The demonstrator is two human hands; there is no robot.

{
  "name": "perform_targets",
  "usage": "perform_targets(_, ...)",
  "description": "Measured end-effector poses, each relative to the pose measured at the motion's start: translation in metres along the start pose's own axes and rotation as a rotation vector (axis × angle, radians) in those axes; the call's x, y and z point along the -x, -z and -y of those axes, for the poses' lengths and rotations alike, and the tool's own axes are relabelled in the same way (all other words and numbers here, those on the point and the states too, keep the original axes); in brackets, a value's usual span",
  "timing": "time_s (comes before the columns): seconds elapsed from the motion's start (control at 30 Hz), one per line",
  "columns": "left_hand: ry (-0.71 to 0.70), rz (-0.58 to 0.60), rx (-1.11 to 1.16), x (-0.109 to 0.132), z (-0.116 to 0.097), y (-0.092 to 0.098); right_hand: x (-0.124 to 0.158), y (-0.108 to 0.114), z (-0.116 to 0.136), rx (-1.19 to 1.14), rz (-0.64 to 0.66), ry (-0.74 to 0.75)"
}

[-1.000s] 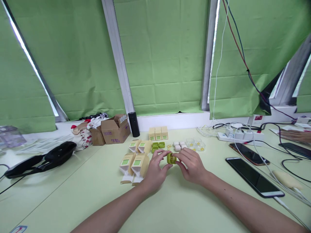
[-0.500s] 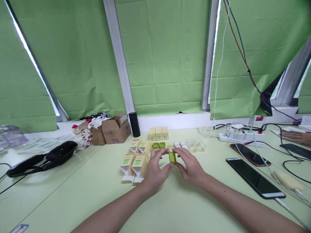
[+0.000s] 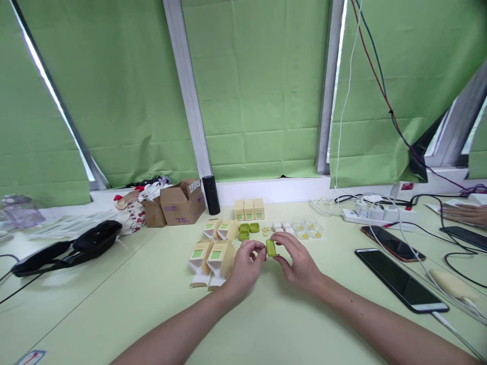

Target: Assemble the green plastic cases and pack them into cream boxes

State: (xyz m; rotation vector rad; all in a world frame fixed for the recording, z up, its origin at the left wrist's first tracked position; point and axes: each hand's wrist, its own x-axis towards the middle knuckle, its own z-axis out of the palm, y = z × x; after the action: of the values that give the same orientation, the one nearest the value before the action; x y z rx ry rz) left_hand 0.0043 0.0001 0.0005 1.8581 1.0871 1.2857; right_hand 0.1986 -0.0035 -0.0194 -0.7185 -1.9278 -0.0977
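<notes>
Thumb and fingers of my right hand point(image 3: 300, 262) grip a small green case point(image 3: 270, 248) above the table. My left hand point(image 3: 246, 264) is closed in a pinch just left of the case; whatever lies between its fingertips is too small to make out. Beyond my hands sit several green case parts point(image 3: 244, 234), small yellow pieces point(image 3: 265, 231), white pieces point(image 3: 277, 226) and clear round cups point(image 3: 315, 231) with yellow centres. Several cream cartons point(image 3: 219, 253) with open flaps stand beside my left hand.
Three closed cream cartons point(image 3: 248, 210) stand at the back, near a black cylinder point(image 3: 210, 195) and a brown cardboard box point(image 3: 181, 203). A black strapped pouch point(image 3: 95, 237) lies left. Phones point(image 3: 399, 279), cables and a power strip point(image 3: 353, 216) occupy the right. Another person's hand point(image 3: 456, 214) rests far right.
My left hand has drawn slightly away from the green case and its fingers have closed into a pinch. The case stays in my right hand, turned a little.
</notes>
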Motion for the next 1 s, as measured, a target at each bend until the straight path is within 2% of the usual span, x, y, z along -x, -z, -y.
perform_targets(1.0, 0.009, 0.018, 0.019, -0.0016, -0.0051, 0.0019, -0.0017, -0.0005, -0.0012, -0.009, -0.002, -0.015)
